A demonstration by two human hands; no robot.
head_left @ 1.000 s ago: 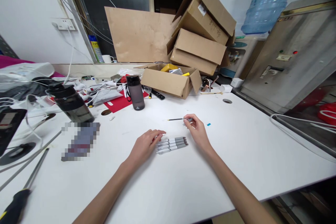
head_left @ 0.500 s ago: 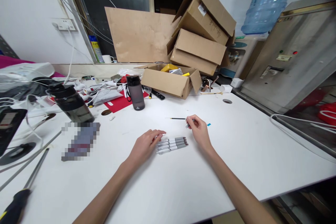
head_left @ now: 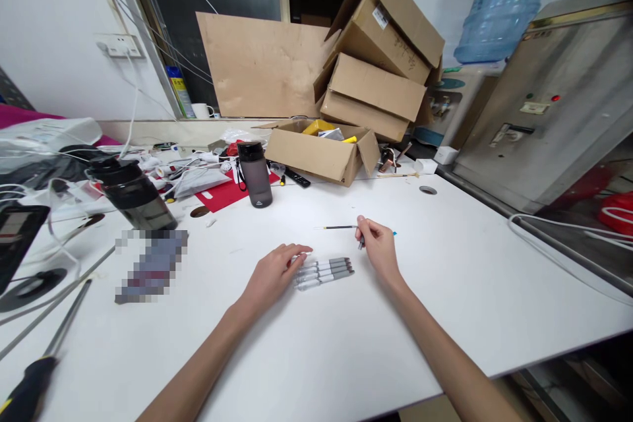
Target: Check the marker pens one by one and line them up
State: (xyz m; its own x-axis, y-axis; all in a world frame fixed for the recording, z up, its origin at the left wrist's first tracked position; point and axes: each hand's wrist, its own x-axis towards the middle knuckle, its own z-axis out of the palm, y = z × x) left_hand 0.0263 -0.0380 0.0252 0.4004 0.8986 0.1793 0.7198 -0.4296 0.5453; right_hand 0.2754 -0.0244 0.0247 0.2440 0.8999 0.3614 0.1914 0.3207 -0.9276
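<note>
My left hand (head_left: 274, 273) rests on the white table (head_left: 346, 343), its fingers curled over the left ends of several grey-and-white pens (head_left: 326, 271) that lie side by side. A little to the right my right hand (head_left: 378, 247) is closed on a thin dark pen refill (head_left: 339, 227), which sticks out to the left just above the table. A grey piece also shows between its fingers. A small blue bit (head_left: 394, 233) lies just behind that hand.
A grey bottle (head_left: 255, 173) and a dark bottle (head_left: 133, 194) stand at the back left among cables and clutter. Open cardboard boxes (head_left: 321, 151) are stacked behind. A screwdriver (head_left: 39, 369) lies at the front left. A water dispenser (head_left: 494, 6) stands right.
My right hand has moved a little to the right with the refill. My left hand and the row of pens have stayed put.
</note>
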